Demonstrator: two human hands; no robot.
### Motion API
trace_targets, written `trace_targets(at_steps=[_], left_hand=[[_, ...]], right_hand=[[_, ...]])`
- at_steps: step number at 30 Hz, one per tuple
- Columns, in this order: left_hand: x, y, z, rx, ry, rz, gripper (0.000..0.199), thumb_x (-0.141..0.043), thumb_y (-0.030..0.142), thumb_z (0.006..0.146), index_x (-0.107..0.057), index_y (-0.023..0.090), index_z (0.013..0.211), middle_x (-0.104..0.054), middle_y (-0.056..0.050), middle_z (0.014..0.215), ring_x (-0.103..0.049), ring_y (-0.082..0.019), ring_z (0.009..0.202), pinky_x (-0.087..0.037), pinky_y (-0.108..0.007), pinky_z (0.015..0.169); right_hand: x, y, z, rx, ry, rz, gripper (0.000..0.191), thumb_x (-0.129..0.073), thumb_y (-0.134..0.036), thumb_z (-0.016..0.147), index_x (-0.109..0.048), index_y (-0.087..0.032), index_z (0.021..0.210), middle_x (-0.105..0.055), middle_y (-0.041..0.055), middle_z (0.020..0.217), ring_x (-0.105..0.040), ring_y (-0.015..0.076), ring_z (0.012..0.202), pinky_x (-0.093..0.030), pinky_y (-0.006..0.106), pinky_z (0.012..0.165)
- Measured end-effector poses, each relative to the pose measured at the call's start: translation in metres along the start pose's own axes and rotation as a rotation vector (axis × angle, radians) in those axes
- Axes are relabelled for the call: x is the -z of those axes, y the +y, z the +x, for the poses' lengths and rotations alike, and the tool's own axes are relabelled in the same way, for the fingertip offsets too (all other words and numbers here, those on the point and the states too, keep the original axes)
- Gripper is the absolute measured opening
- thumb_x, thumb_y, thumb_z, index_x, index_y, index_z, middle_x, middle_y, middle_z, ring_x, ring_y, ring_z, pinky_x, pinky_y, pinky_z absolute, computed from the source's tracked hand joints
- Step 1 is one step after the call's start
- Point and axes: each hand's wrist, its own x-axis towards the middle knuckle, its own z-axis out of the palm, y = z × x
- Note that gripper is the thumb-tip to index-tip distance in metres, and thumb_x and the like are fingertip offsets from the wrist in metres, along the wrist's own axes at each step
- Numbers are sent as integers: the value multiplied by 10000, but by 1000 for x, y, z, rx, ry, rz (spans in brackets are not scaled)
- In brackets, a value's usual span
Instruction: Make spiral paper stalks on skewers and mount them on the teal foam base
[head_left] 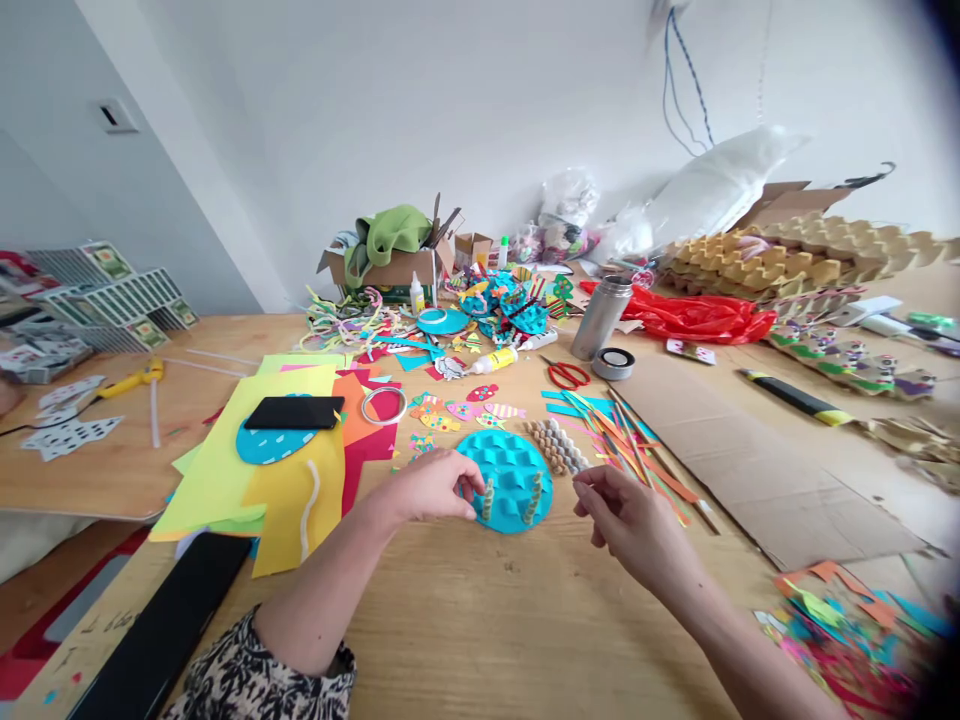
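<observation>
A round blue card disc with raised, egg-carton-like folds lies on the table in front of me. Two greenish twisted strips stand out on it, a left strip and a right strip. Over the disc's left edge is my left hand, fingers curved and thumb apart, the tips close to the left strip. My right hand hovers right of the disc with thumb and fingers drawn together in a pinch; anything between them is too small to make out. Just beyond it lies a patch of small brown and white bead-like pieces.
Paper fish, red-handled scissors, a metal bottle and a tape roll lie beyond the disc. Yellow paper with a phone is left. Cardboard, a cutter and egg trays occupy the right.
</observation>
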Motion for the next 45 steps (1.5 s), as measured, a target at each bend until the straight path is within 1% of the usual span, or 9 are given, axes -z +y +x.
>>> trace_targets(at_steps=[8, 13, 15, 18, 23, 26, 31, 36, 45], left_hand=[[2, 4, -3, 51, 48, 54, 241, -622, 135, 660, -701, 177, 883, -700, -39, 799, -632, -162, 722, -442, -242, 615], [4, 7, -6, 67, 98, 140, 218, -544, 130, 725, -699, 209, 857, -704, -33, 825, -620, -171, 751, -425, -261, 650], [3, 6, -6, 63, 117, 149, 201, -531, 149, 749, -695, 217, 842, -700, -24, 816, -611, -169, 746, -418, -264, 661], [2, 5, -5, 58, 134, 147, 215, -496, 148, 783, -689, 224, 841, -694, -16, 838, -607, -166, 778, -415, -275, 709], [1, 6, -5, 50, 122, 133, 258, -448, 130, 812, -680, 231, 867, -684, -12, 887, -605, -165, 842, -408, -279, 749], [1, 9, -5, 69, 118, 137, 262, -438, 137, 820, -679, 231, 862, -676, -17, 899, -599, -168, 852, -403, -283, 749], [1, 14, -4, 97, 127, 126, 256, -425, 159, 836, -672, 226, 849, -677, -26, 898, -595, -178, 848, -395, -293, 752], [1, 14, -3, 101, 155, 102, 265, -416, 161, 834, -672, 230, 846, -685, -28, 889, -598, -180, 835, -392, -290, 733], [2, 18, -3, 91, 187, 84, 261, -426, 201, 835, -686, 221, 829, -695, -41, 875, -603, -182, 822, -399, -287, 724]], right_hand=[[2, 9, 8, 77, 73, -5, 258, -467, -442, 868, -543, -196, 871, -582, -11, 610, -521, 113, 433, -420, 226, 427], [13, 10, 13, 44, 235, 124, 274, -500, -451, 857, -551, -183, 886, -561, -12, 585, -500, 109, 427, -397, 213, 397], [22, 12, 16, 27, 256, 141, 278, -510, -454, 850, -551, -181, 885, -566, -8, 589, -502, 110, 428, -403, 214, 399], [38, 15, 22, 10, 179, 32, 258, -491, -439, 859, -556, -190, 872, -579, -9, 600, -519, 114, 437, -414, 224, 432], [51, 18, 45, 51, 9, -347, 223, -467, -358, 853, -592, -206, 748, -611, -7, 570, -554, 136, 487, -371, 231, 481], [47, 19, 63, 61, -24, -550, 202, -486, -315, 831, -614, -207, 718, -663, 12, 636, -588, 156, 566, -348, 239, 518], [33, 20, 82, 26, -50, -730, 246, -465, -306, 843, -627, -193, 696, -692, 56, 667, -627, 195, 641, -300, 261, 523], [27, 19, 86, -13, -82, -850, 278, -448, -305, 856, -623, -172, 686, -695, 102, 679, -644, 219, 638, -283, 272, 509], [23, 24, 89, 24, -135, -952, 253, -441, -245, 842, -645, -155, 723, -707, 142, 722, -663, 259, 674, -307, 293, 516]])
